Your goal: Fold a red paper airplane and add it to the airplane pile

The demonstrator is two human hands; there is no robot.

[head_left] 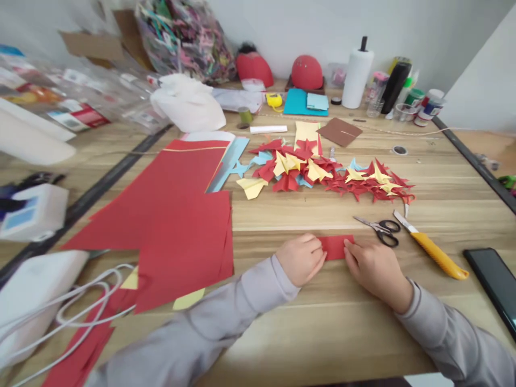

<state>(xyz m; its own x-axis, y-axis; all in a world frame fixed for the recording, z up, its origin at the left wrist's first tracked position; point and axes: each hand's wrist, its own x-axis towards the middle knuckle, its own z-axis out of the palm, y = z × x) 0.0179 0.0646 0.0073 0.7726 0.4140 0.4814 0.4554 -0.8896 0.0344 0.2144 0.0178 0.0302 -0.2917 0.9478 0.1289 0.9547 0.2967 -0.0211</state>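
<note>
The small red paper (pixel 336 248) lies right of centre, a little below the middle of the frame, held flat between two bare hands. The left hand (pixel 302 260), fingers curled and drawn together, grips its left end; the right hand (pixel 378 270), narrowed likewise, grips its right end, with the thumb below the forefinger. Pale wood shows on every side of the paper, running down between the sleeves to the table (pixel 290 336) edge at the bottom of the frame. Leftward, that room stops at the right edge of the large red sheets (pixel 181 231), left of centre. Above, it runs up to the heap of folded paper shapes (pixel 298 169), red, yellow and blue. Rightward it is tighter: the black-handled scissors (pixel 381 229) lie just above the right hand, the yellow-handled cutter (pixel 433 247) slants beside them, and the phone (pixel 494 285) sits at the frame's right edge. Dark strips cross the table at left and right, the left one passing behind a white device (pixel 36 212). Labels wrap the bottles (pixel 430 107) at upper right, but their lettering is too small to read. The red-and-white packet (pixel 78 114) at upper left carries print blurred beyond reading, and the device's bluish panel is likewise illegible.
</note>
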